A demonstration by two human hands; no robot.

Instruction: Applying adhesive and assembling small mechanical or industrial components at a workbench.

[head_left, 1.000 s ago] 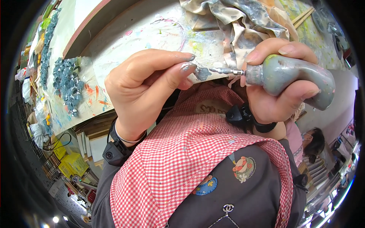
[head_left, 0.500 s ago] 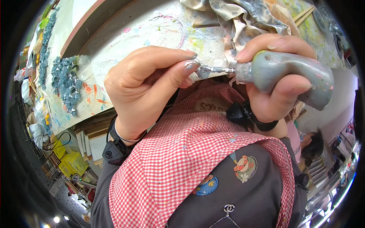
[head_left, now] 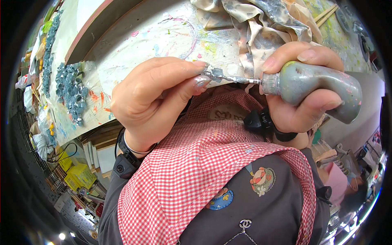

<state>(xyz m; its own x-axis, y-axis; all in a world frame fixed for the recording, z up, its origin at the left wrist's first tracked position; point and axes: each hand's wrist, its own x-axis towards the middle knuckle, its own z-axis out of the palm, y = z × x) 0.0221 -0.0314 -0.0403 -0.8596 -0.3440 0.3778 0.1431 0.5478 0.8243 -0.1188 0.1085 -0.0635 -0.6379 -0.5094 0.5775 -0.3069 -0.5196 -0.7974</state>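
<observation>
Head view: the left hand (head_left: 157,92) pinches a small grey-blue piece (head_left: 217,72); toward three o'clock, the right hand (head_left: 288,116) wraps a grey bottle (head_left: 322,83), long axis running nine to four o'clock, its metal nozzle (head_left: 244,79) pointing at the piece; contact unclear.

Workshop, apparently: worktable (head_left: 134,45) spattered with many colours of paint, heap of small blue-grey pieces (head_left: 72,93), stained cloth (head_left: 267,38), yellow crate (head_left: 83,176), checked apron (head_left: 163,179).

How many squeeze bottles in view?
1: the grey bottle, gripped in the right hand, its nozzle toward the left hand. More may be hidden or indistinct near the picture's edges.
</observation>
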